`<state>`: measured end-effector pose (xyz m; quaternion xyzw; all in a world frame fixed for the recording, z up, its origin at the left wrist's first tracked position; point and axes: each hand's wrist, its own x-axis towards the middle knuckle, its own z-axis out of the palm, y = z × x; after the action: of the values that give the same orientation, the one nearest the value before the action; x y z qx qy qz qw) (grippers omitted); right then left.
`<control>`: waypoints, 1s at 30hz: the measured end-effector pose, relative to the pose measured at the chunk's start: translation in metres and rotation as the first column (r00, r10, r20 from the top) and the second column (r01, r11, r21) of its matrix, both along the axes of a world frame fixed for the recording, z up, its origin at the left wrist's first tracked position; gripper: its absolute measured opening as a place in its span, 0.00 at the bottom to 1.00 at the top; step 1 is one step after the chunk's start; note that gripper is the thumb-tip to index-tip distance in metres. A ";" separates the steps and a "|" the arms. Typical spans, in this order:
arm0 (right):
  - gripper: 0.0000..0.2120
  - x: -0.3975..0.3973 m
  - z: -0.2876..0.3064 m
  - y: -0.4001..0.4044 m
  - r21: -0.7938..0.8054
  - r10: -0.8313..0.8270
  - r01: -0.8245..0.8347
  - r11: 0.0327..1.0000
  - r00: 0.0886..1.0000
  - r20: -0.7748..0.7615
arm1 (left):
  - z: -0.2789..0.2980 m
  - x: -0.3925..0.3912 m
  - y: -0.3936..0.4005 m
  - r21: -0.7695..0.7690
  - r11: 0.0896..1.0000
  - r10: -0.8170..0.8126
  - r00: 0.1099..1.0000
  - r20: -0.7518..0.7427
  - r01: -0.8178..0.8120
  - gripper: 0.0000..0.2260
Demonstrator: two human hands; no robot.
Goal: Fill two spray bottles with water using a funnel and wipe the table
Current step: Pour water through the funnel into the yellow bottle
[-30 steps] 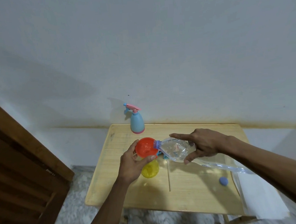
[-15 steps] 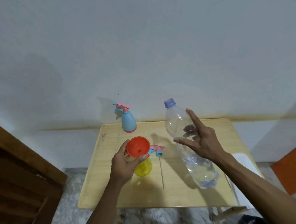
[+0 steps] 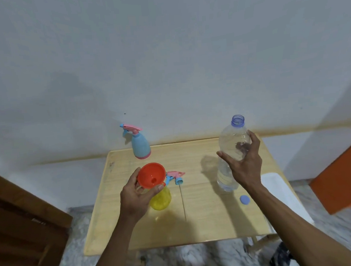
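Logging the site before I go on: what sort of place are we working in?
Probably a room in a home: a small wooden table against a bare white wall, a marble-patterned floor, and a brown wooden door.

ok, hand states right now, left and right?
Left hand: holds the orange funnel over the yellow spray bottle.
Right hand: fingers loosely round the upright water bottle.
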<state>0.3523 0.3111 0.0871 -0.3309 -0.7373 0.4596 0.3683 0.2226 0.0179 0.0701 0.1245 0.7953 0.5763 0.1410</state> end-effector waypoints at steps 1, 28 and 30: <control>0.49 -0.001 -0.002 0.000 -0.007 -0.001 0.001 1.000 1.000 -0.002 | 0.000 0.000 0.000 0.003 1.000 0.003 1.000 0.000 -0.003 0.44; 0.50 0.009 -0.029 -0.007 0.003 -0.052 0.053 0.999 0.997 -0.049 | 0.005 0.005 0.005 0.027 0.999 0.031 0.999 0.026 -0.032 0.40; 0.50 0.009 -0.030 -0.007 0.007 -0.053 0.053 0.999 0.997 -0.049 | 0.004 0.004 0.005 0.038 0.999 0.036 0.999 0.034 -0.037 0.39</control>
<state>0.3611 0.3044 0.0568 -0.3373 -0.7210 0.4544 0.3997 0.2270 0.0230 0.0743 0.1032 0.7837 0.5960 0.1412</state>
